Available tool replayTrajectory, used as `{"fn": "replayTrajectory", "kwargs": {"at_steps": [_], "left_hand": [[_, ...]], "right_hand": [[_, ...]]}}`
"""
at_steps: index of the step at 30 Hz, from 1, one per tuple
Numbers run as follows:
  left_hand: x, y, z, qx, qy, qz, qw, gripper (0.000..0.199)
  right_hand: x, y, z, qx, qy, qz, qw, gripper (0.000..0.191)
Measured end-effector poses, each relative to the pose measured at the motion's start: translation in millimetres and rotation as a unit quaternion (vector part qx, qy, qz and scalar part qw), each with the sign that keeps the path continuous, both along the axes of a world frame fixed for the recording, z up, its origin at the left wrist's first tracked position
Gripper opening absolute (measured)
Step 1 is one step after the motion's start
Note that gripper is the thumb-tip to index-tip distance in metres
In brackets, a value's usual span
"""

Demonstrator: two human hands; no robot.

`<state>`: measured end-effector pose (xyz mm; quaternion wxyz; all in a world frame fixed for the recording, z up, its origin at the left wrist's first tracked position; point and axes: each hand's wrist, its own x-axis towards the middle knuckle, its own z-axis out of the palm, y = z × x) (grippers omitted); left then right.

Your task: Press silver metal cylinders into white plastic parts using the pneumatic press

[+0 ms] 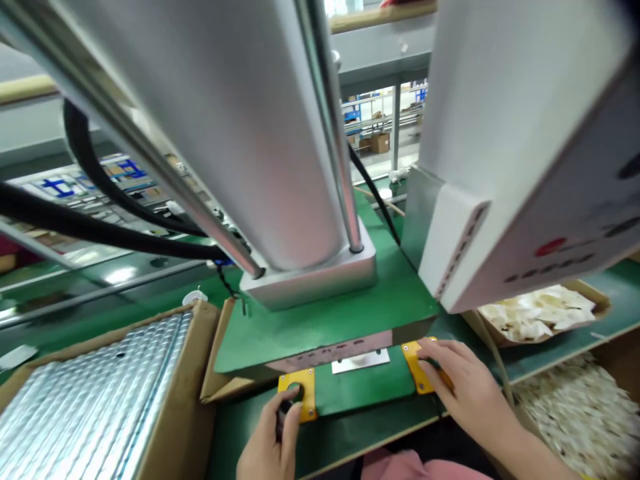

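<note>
My left hand (270, 437) is at the left yellow plate (309, 403), its thumb and fingers curled around a dark push button (295, 393) with some green on it. A dark area between thumb and fingers is hard to make out. On the right yellow plate (413, 360), my right hand (467, 383) has its thumb and forefinger bent about another button, mostly hidden by the fingers. Both plates sit on the green base (367, 390) of a press. Between them, a pale metal plate (360, 361) lies partly under the machine's green upper plate (300, 340).
A large silver cylinder (235, 133) with metal rods rises in front of me, a white control box (520, 167) to its right. Left stands a cardboard box (175, 393) of shiny silver tubes. Cream-coloured pieces (543, 311) fill a carton at right. Black hoses (110, 230) run left.
</note>
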<state>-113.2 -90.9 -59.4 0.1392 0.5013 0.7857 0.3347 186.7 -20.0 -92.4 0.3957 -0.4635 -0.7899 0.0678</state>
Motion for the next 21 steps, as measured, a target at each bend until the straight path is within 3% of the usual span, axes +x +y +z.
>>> {"fn": "replayTrajectory", "kwargs": {"at_steps": [4,11,16,21], "left_hand": [[-0.9,-4.3,-7.6,0.005,0.097,-0.049,0.994,0.032],[3.6,-6.3,-15.6,0.026,0.155,-0.041,0.987,0.031],[3.5,-2.5,-14.1,0.024,0.132,-0.036,0.990,0.030],[5.8,-0.9,-0.1,-0.004,0.001,0.004,1.000,0.032]], "right_hand": [[14.5,-10.3,-20.3,0.006,-0.040,0.001,0.999,0.037],[17.2,-11.1,-14.7,0.043,-0.066,-0.003,0.997,0.034],[15.9,-6.8,-16.7,0.063,-0.079,0.000,0.995,0.028],[13.3,-5.5,-14.4,0.046,-0.022,0.011,0.999,0.023]]}}
